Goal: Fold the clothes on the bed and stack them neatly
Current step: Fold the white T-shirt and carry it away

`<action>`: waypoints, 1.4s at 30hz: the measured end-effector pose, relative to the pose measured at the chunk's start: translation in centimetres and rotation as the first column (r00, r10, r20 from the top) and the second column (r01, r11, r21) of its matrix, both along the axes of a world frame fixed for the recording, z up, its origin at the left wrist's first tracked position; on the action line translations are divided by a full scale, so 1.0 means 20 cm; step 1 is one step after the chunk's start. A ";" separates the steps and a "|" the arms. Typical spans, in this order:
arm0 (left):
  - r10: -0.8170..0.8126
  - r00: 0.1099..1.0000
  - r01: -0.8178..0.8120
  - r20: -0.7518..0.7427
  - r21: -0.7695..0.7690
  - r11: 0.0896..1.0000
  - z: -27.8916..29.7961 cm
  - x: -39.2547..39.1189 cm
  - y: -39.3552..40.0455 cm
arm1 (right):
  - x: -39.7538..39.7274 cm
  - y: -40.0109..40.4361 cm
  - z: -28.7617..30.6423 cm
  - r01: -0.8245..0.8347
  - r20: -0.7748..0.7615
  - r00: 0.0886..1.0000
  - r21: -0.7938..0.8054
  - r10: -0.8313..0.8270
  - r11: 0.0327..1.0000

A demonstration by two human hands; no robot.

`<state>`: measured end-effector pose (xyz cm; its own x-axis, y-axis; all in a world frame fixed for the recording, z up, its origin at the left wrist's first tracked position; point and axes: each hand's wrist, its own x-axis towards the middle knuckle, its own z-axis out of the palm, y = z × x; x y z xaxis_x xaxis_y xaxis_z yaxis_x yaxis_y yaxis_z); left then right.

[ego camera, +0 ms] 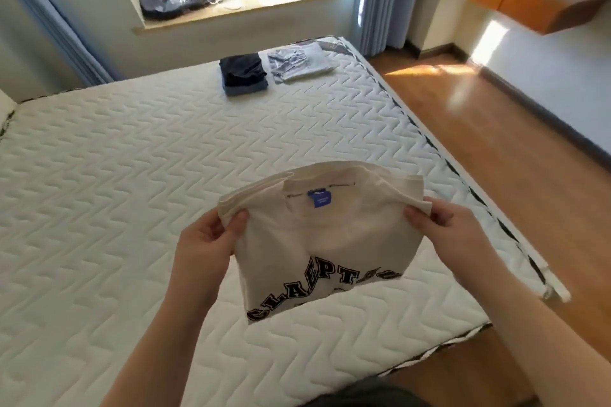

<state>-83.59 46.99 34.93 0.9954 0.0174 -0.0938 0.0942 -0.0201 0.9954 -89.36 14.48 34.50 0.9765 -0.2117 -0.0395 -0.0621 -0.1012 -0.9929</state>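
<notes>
Cream T-shirt [324, 241], folded and printed with black lettering, is held in the air above the near corner of the bed [132, 158]. Left hand [206, 241] pinches its left upper edge; right hand [449, 228] pinches its right upper edge. The lower portion hangs unsupported.

Risk, as judged: the folded layers are held only at two points. If either pinch slackens, or the garment is swung towards the stacks, the layers could slip apart and the fold open.

At the far side of the bed lie a dark folded pile [243, 78] and, just beside it, a grey folded pile [299, 63]. Careless placement could land the shirt askew or disturb either pile.
</notes>
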 end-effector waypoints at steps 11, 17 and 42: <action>-0.393 0.917 0.374 0.073 0.196 0.907 -0.02 0.05 -0.31 | -0.53 -0.11 0.04 0.446 0.002 0.891 -0.199 -0.455 0.873; -0.556 0.829 0.532 0.061 0.218 0.818 0.04 0.07 -0.63 | -0.74 -0.25 0.07 0.591 0.005 0.796 -0.224 -0.606 0.775; -0.635 0.772 0.625 -0.012 0.190 0.757 0.12 -0.01 -2.25 | -0.84 -1.70 0.06 0.688 -0.014 0.726 -0.004 -0.688 0.726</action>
<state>-83.78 2.04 37.25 0.7901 -0.6046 -0.1011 -0.0509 -0.2289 0.9721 -106.07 -19.59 35.68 0.5628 -0.8249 -0.0523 -0.1277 -0.0243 -0.9915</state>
